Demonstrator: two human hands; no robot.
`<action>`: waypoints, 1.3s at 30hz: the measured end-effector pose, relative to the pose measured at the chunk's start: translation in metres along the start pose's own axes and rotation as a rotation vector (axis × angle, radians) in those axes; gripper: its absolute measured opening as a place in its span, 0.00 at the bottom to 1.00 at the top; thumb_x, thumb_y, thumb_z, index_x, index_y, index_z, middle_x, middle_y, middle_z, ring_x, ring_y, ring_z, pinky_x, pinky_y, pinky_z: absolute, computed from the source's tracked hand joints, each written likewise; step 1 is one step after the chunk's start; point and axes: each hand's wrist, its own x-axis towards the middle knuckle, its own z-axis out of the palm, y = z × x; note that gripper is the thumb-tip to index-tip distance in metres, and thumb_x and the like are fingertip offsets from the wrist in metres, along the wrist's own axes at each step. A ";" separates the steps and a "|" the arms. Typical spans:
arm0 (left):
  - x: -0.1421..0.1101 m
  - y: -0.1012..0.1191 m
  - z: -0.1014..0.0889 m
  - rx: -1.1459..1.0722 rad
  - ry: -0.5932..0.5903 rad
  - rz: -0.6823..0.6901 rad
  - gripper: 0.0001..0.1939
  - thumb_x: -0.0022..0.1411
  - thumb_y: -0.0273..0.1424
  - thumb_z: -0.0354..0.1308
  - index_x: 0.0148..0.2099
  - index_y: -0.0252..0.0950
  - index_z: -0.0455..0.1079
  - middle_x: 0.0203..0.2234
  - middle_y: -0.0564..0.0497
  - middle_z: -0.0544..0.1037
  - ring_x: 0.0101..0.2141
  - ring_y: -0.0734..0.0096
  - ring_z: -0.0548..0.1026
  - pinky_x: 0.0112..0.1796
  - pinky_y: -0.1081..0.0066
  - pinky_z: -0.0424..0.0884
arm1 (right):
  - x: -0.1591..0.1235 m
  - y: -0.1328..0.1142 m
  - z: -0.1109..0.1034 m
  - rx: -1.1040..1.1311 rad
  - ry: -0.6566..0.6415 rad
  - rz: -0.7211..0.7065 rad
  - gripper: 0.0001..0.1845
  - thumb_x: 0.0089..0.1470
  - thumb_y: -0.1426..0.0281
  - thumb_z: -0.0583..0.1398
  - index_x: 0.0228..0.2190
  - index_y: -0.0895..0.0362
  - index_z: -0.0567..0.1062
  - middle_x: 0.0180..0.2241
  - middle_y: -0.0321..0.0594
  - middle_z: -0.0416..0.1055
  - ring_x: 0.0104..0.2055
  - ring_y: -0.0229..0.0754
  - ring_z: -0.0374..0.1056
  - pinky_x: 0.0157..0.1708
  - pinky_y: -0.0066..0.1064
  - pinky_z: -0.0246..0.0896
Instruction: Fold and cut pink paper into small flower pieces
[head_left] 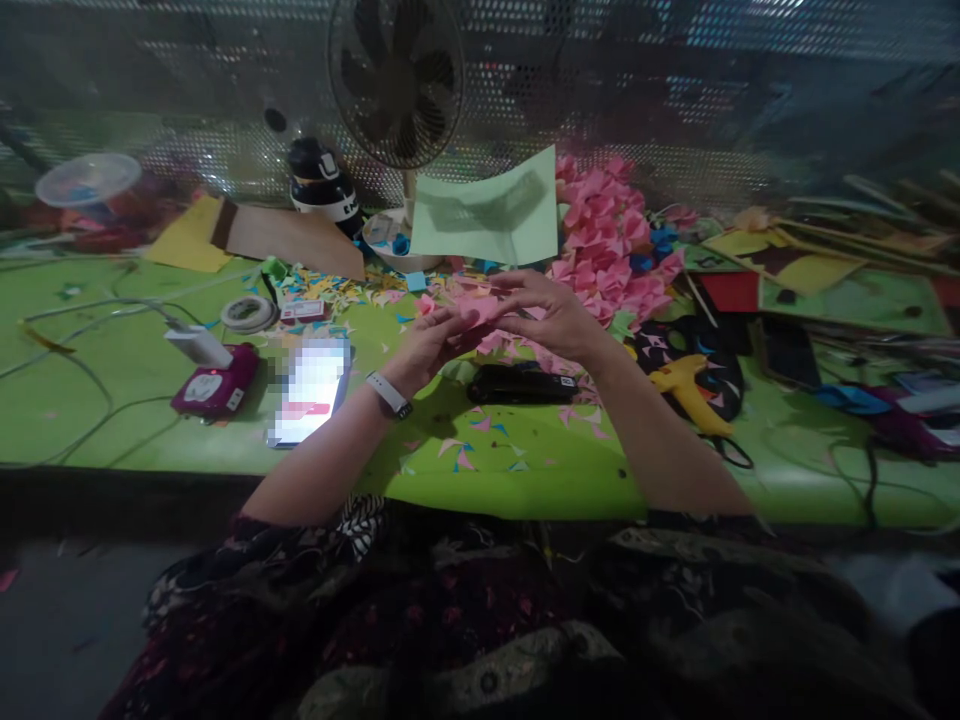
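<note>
Between my two hands is a piece of pink paper (478, 308). My left hand (435, 345), with a pale watch strap at its wrist, pinches the paper from the left. On the other side my right hand (551, 315) has its fingers bent onto the same paper. A heap of folded pink paper pieces (611, 235) rises just behind my right hand. A black stapler (519, 384) lies on the green tabletop (420, 455) below my hands. Small pink and blue paper scraps (465, 458) are scattered in front of it.
To the left lie a lit phone (309, 390), a tape roll (249, 313) and a maroon power adapter (217, 380) with cables. A yellow glue gun (694, 393) rests at right. Behind stand a fan (397, 80), a black bottle (322, 185) and a light green sheet (487, 215).
</note>
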 end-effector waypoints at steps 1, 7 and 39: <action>0.000 0.000 0.001 -0.006 -0.003 0.010 0.01 0.59 0.24 0.65 0.34 0.33 0.75 0.32 0.48 0.83 0.38 0.68 0.82 0.50 0.65 0.75 | 0.001 0.000 0.003 0.034 0.028 0.019 0.05 0.54 0.63 0.66 0.33 0.50 0.82 0.52 0.41 0.74 0.56 0.49 0.68 0.57 0.49 0.64; -0.002 0.002 0.002 -0.049 -0.034 0.070 0.06 0.59 0.28 0.64 0.40 0.34 0.77 0.42 0.44 0.84 0.50 0.62 0.80 0.58 0.59 0.69 | 0.004 0.000 0.017 0.187 0.197 0.158 0.16 0.52 0.55 0.67 0.29 0.55 0.77 0.37 0.42 0.77 0.40 0.44 0.72 0.41 0.39 0.70; -0.006 -0.002 0.004 0.199 -0.069 0.270 0.22 0.49 0.44 0.73 0.42 0.36 0.80 0.40 0.45 0.85 0.45 0.60 0.82 0.51 0.61 0.76 | 0.002 -0.003 0.029 0.182 0.260 0.193 0.16 0.53 0.54 0.64 0.30 0.55 0.73 0.30 0.38 0.75 0.32 0.41 0.71 0.36 0.37 0.68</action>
